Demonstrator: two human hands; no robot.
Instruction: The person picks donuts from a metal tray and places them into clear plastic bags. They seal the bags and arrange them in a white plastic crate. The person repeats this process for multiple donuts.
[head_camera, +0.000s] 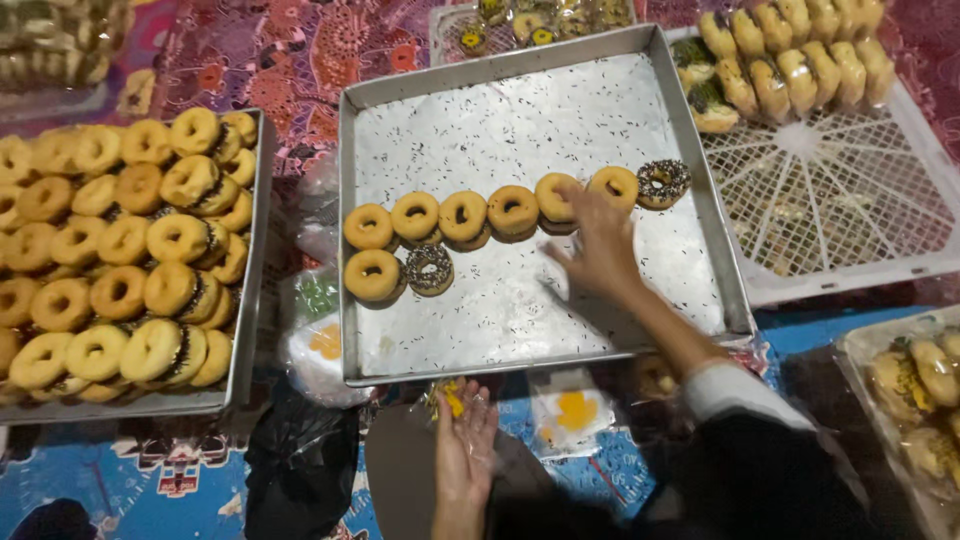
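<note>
Right hand (600, 250) touches glazed ring doughnut (556, 197) in sprinkle-strewn metal tray (348, 300).

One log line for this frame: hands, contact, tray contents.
right hand: on plain doughnut in metal tray | left hand: open, empty, below tray | tray: plain doughnut row, two sprinkled doughnuts

Right hand (600, 245): extended forward on an outstretched forearm, palm down, fingers spread and slightly curled, nothing clasped in them; white cuff and dark sleeve at the wrist. Left hand (464, 440): low and near the body, palm turned up, fingers loosely open, held flat.
</note>
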